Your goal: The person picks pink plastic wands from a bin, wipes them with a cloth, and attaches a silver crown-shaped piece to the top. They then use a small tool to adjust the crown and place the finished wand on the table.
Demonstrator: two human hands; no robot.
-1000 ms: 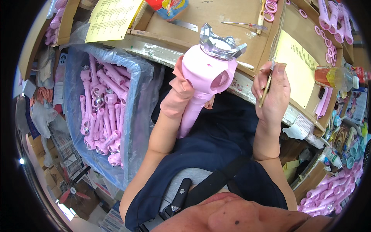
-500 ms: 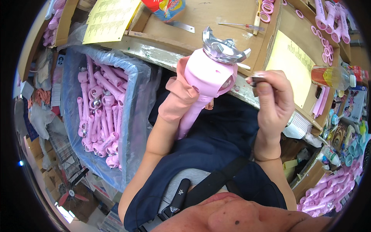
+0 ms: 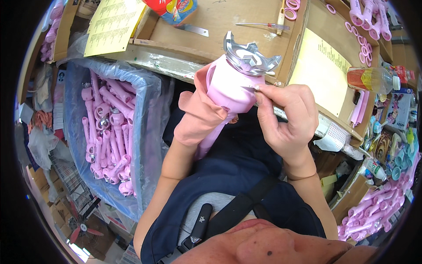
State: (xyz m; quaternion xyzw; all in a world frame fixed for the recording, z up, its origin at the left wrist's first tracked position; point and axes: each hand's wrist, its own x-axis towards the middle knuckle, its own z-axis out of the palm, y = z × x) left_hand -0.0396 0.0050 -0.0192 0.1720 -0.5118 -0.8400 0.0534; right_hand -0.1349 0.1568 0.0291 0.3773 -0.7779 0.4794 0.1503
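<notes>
A pink toy wand [image 3: 227,93] with a rounded head and a silver crown-shaped top [image 3: 249,59] stands tilted in front of my body. My left hand [image 3: 200,112], covered by a peach-coloured cloth or glove, is closed round the wand just below its head; most of its fingers are hidden. My right hand [image 3: 288,114] is beside the head, thumb and forefinger pinched on a small thin metal piece [image 3: 252,87]. The tip of that piece meets the wand's head below the crown. What kind of piece it is, I cannot make out.
A plastic-lined bin [image 3: 147,132] of pink wands stands at the left. Ahead, a cardboard tray [image 3: 211,48] holds a screwdriver [image 3: 259,25] and a metal strip [image 3: 193,29]. Yellow sheets [image 3: 323,70], pink rings [image 3: 364,48] and a bottle [image 3: 371,80] lie right; more wands [image 3: 373,207] are piled lower right.
My right hand has moved left, bringing the small metal piece from beside the wand to its head. The left hand keeps its hold; the whole view has shifted slightly.
</notes>
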